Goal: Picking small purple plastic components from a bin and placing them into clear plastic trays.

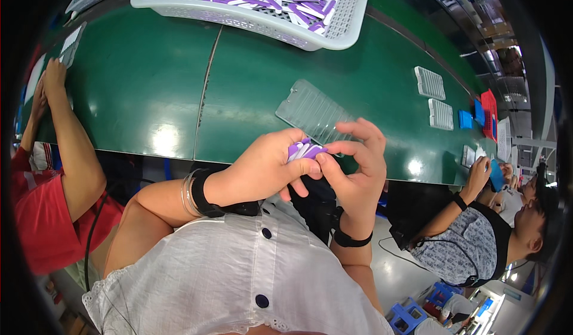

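Note:
In front of my chest, my left hand (265, 163) is closed round a small bunch of slim purple-and-white plastic pieces (305, 150). My right hand (358, 168) meets it from the other side, thumb and forefinger pinched at the right end of the bunch. Its other fingers are raised and curled. Just beyond both hands, a clear plastic tray (313, 111) with ribbed slots lies on the green table, partly hidden by my right fingers. What exact kind the slim pieces are, I cannot make out.
A white perforated basket (250, 22) heaped with similar purple and white pieces stands at the far side of the green table (149, 84). Two filled trays (440, 114) lie to the right, near a red basket (489, 114). Co-workers sit at my left and right.

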